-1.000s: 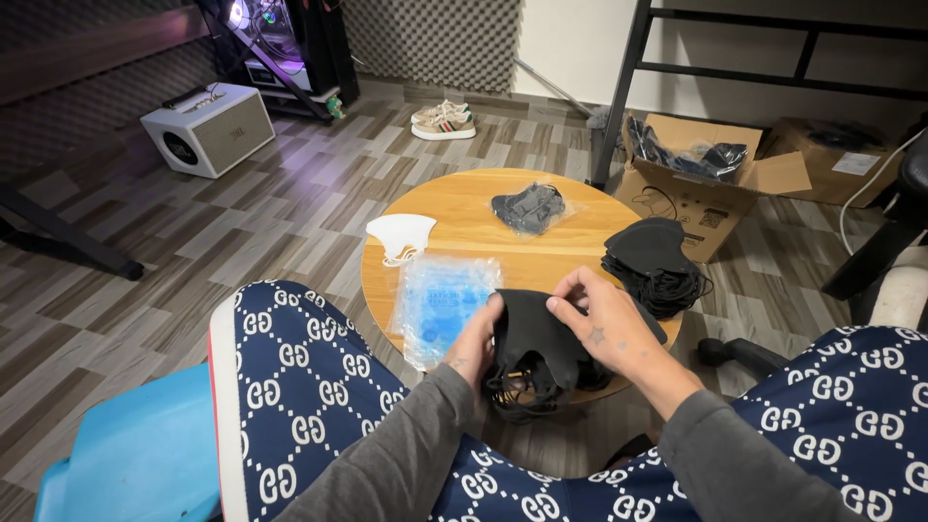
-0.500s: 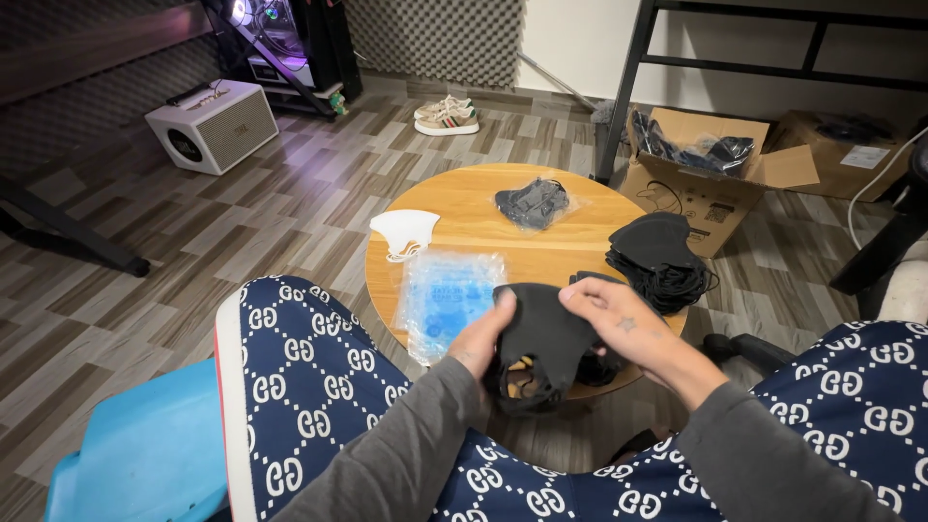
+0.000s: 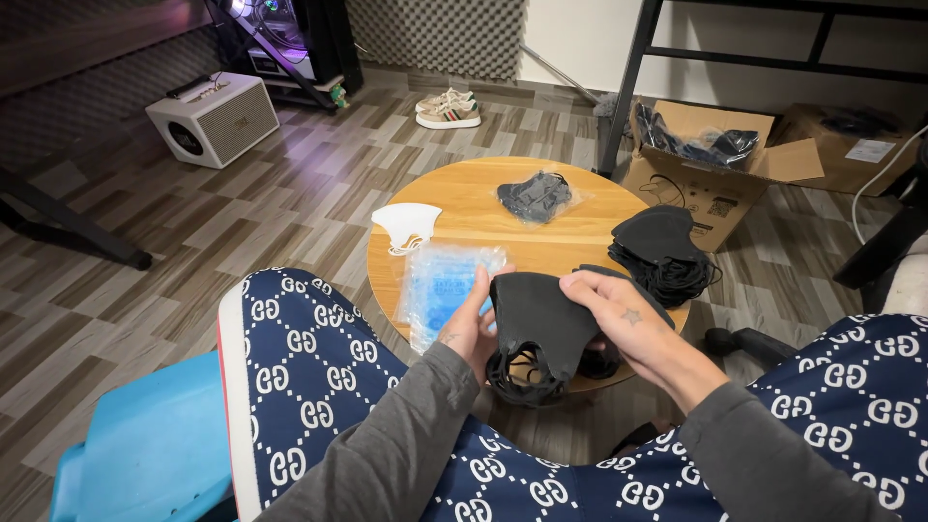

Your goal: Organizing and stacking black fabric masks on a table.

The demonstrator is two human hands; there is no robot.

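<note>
Wood-plank flooring surrounds a small round wooden table (image 3: 580, 232), seen from above by a seated person in navy patterned trousers. Both hands meet over the table's near edge. The left hand (image 3: 471, 324) and right hand (image 3: 614, 314) are each closed in a pinch on a black fabric face mask (image 3: 536, 324), its ear loops dangling below. Just left of it lies a stack of clear blue-tinted plastic sleeves (image 3: 440, 285). Farther out sit a white mask (image 3: 406, 224), a bagged dark mask (image 3: 535, 196), and a pile of black masks (image 3: 662, 249). An open cardboard box (image 3: 706, 174) stands beyond.
</note>
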